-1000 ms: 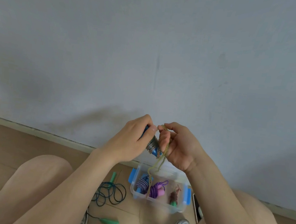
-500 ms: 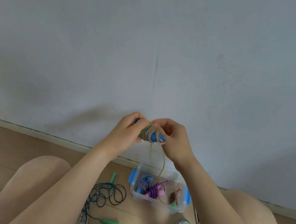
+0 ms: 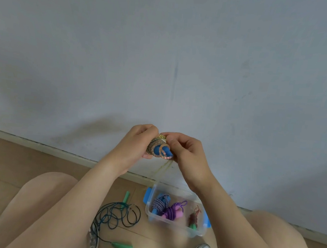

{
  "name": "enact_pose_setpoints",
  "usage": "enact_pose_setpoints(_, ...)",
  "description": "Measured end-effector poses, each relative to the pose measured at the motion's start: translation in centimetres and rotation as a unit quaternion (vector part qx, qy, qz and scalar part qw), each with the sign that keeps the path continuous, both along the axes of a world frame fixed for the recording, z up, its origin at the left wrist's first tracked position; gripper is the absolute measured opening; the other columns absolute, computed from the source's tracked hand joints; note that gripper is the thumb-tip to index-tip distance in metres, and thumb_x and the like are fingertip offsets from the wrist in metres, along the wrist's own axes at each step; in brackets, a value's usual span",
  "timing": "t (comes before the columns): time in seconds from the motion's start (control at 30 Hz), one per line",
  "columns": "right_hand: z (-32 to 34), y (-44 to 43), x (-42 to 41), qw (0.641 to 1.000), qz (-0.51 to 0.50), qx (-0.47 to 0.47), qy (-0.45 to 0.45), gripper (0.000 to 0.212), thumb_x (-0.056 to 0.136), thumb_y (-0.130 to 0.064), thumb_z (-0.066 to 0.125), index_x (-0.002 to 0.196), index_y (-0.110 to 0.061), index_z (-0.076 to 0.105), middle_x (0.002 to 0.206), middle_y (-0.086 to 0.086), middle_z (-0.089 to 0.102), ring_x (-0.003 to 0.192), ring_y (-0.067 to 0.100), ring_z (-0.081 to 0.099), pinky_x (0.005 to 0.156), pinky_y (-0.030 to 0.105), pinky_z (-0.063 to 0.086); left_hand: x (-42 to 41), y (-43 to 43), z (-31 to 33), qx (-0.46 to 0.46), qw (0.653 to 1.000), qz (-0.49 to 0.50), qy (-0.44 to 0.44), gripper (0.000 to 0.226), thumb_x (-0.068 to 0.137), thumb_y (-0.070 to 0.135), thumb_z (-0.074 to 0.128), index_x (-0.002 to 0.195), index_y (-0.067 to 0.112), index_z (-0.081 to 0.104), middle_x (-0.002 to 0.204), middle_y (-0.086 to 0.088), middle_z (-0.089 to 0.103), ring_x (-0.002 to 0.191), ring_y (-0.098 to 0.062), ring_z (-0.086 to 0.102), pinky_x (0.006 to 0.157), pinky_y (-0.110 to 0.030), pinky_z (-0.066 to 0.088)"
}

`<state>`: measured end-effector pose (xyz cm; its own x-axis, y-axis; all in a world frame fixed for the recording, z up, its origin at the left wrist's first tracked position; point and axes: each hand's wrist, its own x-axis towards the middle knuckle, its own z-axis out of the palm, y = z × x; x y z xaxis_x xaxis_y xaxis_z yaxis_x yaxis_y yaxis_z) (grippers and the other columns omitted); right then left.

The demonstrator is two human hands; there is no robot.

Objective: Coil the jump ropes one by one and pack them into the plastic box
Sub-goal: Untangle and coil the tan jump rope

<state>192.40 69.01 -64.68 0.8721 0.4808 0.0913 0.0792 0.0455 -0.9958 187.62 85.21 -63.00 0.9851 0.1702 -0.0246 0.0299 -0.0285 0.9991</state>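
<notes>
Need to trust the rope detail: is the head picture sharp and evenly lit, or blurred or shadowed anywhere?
Head view: light soft and even, no glare; faint shadow on the wall; coiled jump rope readable; its hanging tail smeared by motion; plastic box slightly soft.

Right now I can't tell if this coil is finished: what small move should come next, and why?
Probably wind the loose tail round the blue handles: the left hand grips the wrapped bundle, the right hand pinches the rope, and the tail hangs unwound above the plastic box.
</notes>
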Motion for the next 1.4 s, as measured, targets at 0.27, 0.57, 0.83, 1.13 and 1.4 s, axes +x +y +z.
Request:
enact_pose_setpoints(0.27, 0.1, 0.1, -0.1, 0.999, -0.012, -0.013, 0.036, 0.028, 0.104, 0.003, 0.044, 0.104, -0.009, 0.069, 0.071, 0.001, 0.059, 0.054, 0.010, 0.041, 0.051, 0.024, 0.037, 0.5, -0.5, -0.2, -0.138, 0.990, 0.008, -0.012, 0.016, 0.108, 0.012, 0.040, 0.096, 0.009, 0.049, 0.077, -0.009, 0.034, 0.056, -0.015, 0.024, 0.061, -0.038, 0.017)
enact_pose_setpoints(0.57, -1.7, 1.9, -2.0, 0.979, 0.018, -0.176, -0.106, 0.033, 0.111, -0.025, 0.050, 0.088, -0.017, 0.072, 0.058, 0.001, 0.055, 0.047, 0.010, 0.043, 0.051, 0.023, 0.039, 1.4, -0.8, -1.6, 0.060, 0.972, 0.220, -0.049, 0.025, 0.113, 0.028, 0.037, 0.109, 0.008, 0.052, 0.086, -0.003, 0.055, 0.069, -0.018, 0.051, 0.054, -0.031, 0.045)
enact_pose_setpoints(0.83, -0.4, 0.9, -1.5, 0.946, -0.014, -0.273, -0.176, 0.027, 0.094, -0.021, 0.059, 0.078, -0.001, 0.064, 0.053, 0.001, 0.045, 0.051, 0.013, 0.036, 0.054, 0.031, 0.036, 1.6, 0.7, -3.1, 0.360, 0.919, 0.108, -0.116, 0.007, 0.107, 0.022, 0.056, 0.102, 0.021, 0.060, 0.101, 0.004, 0.062, 0.093, -0.009, 0.058, 0.076, -0.013, 0.041)
enact_pose_setpoints(1.13, -0.1, -1.6, 0.9, 0.864, -0.077, -0.368, -0.334, 0.021, 0.098, -0.049, 0.067, 0.096, -0.030, 0.075, 0.077, -0.012, 0.062, 0.074, 0.010, 0.059, 0.064, 0.036, 0.050, 1.3, 0.2, -3.2, 0.440, 0.892, -0.049, -0.087, 0.033, 0.113, 0.027, 0.038, 0.107, 0.025, 0.070, 0.092, 0.006, 0.061, 0.087, -0.010, 0.058, 0.076, -0.031, 0.045)
enact_pose_setpoints(1.4, 0.6, -2.8, 2.6, 0.954, -0.015, -0.247, -0.169, 0.032, 0.105, -0.034, 0.064, 0.088, -0.012, 0.078, 0.056, -0.013, 0.053, 0.050, 0.003, 0.042, 0.055, 0.017, 0.034, 0.8, 0.3, -2.3, 0.321, 0.940, -0.039, -0.110, 0.024, 0.113, 0.030, 0.043, 0.110, 0.026, 0.067, 0.098, 0.008, 0.069, 0.090, -0.012, 0.065, 0.079, -0.032, 0.053)
